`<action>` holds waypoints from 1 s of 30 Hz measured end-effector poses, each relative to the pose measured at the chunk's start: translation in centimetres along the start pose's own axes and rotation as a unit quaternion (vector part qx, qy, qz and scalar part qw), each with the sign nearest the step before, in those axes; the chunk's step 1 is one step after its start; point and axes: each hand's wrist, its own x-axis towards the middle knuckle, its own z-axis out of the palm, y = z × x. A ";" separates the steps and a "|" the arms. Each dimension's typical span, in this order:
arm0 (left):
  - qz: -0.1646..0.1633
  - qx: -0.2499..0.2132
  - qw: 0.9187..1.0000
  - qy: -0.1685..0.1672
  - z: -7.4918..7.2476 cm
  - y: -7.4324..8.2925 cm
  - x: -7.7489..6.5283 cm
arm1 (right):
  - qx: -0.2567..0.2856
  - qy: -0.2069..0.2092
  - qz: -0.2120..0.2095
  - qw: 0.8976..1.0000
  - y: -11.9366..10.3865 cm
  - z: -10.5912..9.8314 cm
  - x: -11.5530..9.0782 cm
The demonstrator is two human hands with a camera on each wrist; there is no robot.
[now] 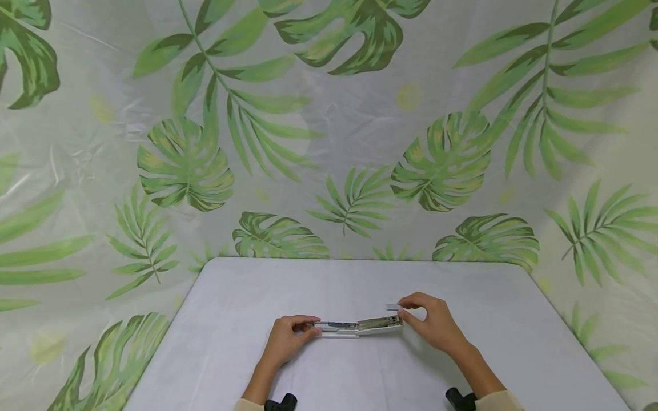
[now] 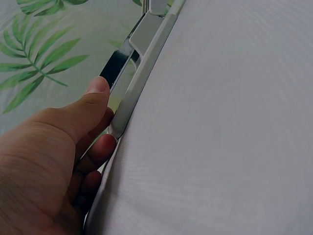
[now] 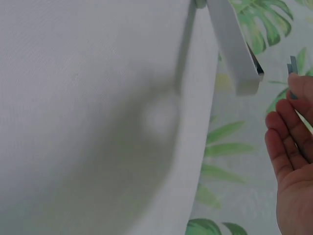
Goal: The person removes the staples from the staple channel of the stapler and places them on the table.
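Observation:
A white stapler (image 1: 336, 335) lies on the table, its top arm (image 1: 380, 326) swung far open to the right so that the metal inside shows. My left hand (image 1: 289, 341) pinches the stapler's left end between thumb and fingers; in the left wrist view the thumb rests on the dark end of the metal magazine (image 2: 114, 66). Just beyond the arm's right end, my right hand (image 1: 434, 322) pinches a short grey strip of staples (image 1: 393, 307) between thumb and forefinger. In the right wrist view the staple strip (image 3: 292, 66) is apart from the stapler arm (image 3: 232, 46).
A white-covered table (image 1: 247, 285) extends around both hands. Behind it hangs a leaf-patterned sheet (image 1: 354, 131). A black wrist strap device (image 1: 281, 402) sits at the left wrist and another black device (image 1: 460, 399) at the right.

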 end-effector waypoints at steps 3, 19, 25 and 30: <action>0.005 -0.001 1.000 0.003 0.0 0.1 0.0 | -0.007 0.009 -0.003 1.000 0.6 -0.3 -0.2; 0.017 -0.006 1.000 0.007 0.0 -0.1 -0.1 | -0.025 0.007 0.041 0.999 2.9 -0.7 -2.1; 0.014 0.001 1.000 -0.002 0.1 -0.1 -0.2 | -0.026 0.010 0.035 0.999 3.8 -0.4 -3.0; 0.001 -0.002 1.000 0.000 -0.1 0.1 0.0 | -0.025 0.007 0.028 0.999 4.2 -0.3 -3.1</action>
